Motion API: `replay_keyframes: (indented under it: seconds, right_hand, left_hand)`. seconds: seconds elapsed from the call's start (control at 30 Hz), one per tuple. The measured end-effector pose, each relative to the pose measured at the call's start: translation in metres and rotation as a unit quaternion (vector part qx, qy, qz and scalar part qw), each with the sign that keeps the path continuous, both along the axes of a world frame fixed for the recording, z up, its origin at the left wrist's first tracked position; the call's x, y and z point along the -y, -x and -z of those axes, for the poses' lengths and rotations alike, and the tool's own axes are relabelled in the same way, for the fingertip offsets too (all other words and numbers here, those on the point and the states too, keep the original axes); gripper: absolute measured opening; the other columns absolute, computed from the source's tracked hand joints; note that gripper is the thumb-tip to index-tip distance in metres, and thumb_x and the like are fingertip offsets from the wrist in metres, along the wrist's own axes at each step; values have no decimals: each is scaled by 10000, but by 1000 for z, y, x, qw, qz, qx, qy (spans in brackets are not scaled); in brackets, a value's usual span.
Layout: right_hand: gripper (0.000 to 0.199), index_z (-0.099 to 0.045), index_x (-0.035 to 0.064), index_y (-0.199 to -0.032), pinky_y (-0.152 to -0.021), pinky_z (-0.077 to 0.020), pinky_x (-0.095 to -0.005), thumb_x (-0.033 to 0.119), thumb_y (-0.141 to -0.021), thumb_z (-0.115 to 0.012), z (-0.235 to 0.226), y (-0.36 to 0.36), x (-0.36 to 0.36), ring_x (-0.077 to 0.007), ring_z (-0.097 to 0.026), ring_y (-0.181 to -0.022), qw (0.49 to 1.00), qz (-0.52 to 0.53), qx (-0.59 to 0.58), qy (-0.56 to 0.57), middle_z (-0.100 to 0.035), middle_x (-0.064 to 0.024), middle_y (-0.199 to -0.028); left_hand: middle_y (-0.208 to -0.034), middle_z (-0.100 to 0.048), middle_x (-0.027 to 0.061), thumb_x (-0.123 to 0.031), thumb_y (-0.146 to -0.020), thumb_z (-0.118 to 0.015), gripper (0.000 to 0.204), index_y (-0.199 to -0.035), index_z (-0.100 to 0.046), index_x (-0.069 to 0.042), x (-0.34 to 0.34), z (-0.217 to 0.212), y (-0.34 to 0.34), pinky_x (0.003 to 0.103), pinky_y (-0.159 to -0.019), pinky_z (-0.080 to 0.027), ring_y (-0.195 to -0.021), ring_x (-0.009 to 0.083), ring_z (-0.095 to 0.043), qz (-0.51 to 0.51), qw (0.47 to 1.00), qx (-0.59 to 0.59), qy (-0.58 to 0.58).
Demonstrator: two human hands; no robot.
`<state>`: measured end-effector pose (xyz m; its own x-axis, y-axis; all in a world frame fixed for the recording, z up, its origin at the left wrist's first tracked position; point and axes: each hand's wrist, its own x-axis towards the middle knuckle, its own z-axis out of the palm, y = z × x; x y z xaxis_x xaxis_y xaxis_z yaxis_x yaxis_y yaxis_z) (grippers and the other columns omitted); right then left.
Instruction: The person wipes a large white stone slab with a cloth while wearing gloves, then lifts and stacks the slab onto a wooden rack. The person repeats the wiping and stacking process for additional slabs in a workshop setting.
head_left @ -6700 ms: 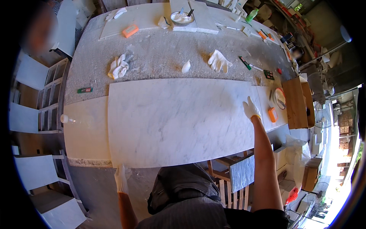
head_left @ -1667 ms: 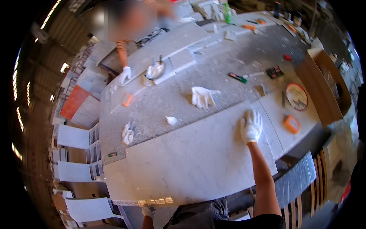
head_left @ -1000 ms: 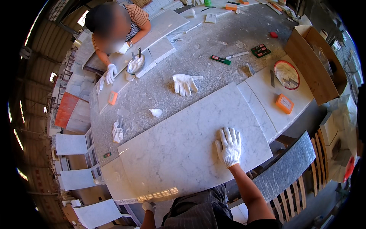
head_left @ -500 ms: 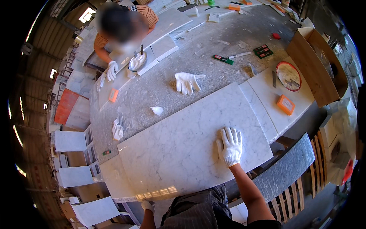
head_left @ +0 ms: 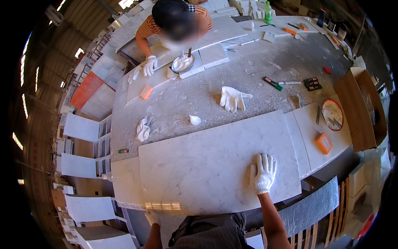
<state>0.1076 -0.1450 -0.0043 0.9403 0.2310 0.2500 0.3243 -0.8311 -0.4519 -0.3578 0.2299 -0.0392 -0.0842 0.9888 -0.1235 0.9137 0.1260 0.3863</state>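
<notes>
A large polished white marble slab point(head_left: 215, 166) with grey veins lies in front of me on the worktable. My right hand point(head_left: 264, 176), in a white knit glove, rests on its right part with the fingers stretched out. My left hand point(head_left: 152, 218), gloved too, is at the slab's near edge, left of my legs; its fingers are mostly hidden there. Beyond the slab's far edge lie a loose white glove point(head_left: 233, 99), a small white lump point(head_left: 195, 120) and a crumpled white glove point(head_left: 143, 130).
Across the table a person in an orange striped shirt point(head_left: 147, 30) leans over a bowl of white paste point(head_left: 183, 63). On the right are an orange box point(head_left: 324, 143), a red-rimmed bowl point(head_left: 333, 115) and a cardboard box point(head_left: 360, 110). A grey slab point(head_left: 311, 209) on wooden slats is at lower right.
My view has shifted, so most of the table appears farther right and lower. My right hand stays flat on the slab, and my left hand stays at its near edge.
</notes>
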Motion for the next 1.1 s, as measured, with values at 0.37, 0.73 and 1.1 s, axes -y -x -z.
replay_keyframes:
  seconds: [0.37,0.73,1.1]
  right_hand:
    - [405,-645,28,-1209,-1111,-317,-530,248,-870,-644,0,0,1,-381,-503,-1249,1000,-4,23,3,-586,-144,-1314]
    - [418,-636,36,-1228,-1117,-315,-526,257,-873,-639,6,0,1,-378,-491,-1264,1000,2,15,12,-569,-139,-1337]
    - [395,-626,30,-1203,-1089,-346,-512,220,-857,-651,-4,-23,-3,-377,-483,-1247,998,-63,26,-11,-567,-153,-1303]
  left_hand:
    - [-1174,-614,260,-289,-894,-569,414,-1180,-554,12,-6,-17,-10,470,-947,-439,-1097,427,-576,116,992,53,-22]
    - [-995,-680,286,-231,-830,-577,353,-1038,-643,45,-37,-26,-24,484,-793,-507,-963,444,-655,98,993,-34,63]
    - [-666,-438,30,-76,-914,-462,180,-1075,-511,-140,-58,22,69,295,-372,-329,-454,146,-433,130,973,50,183]
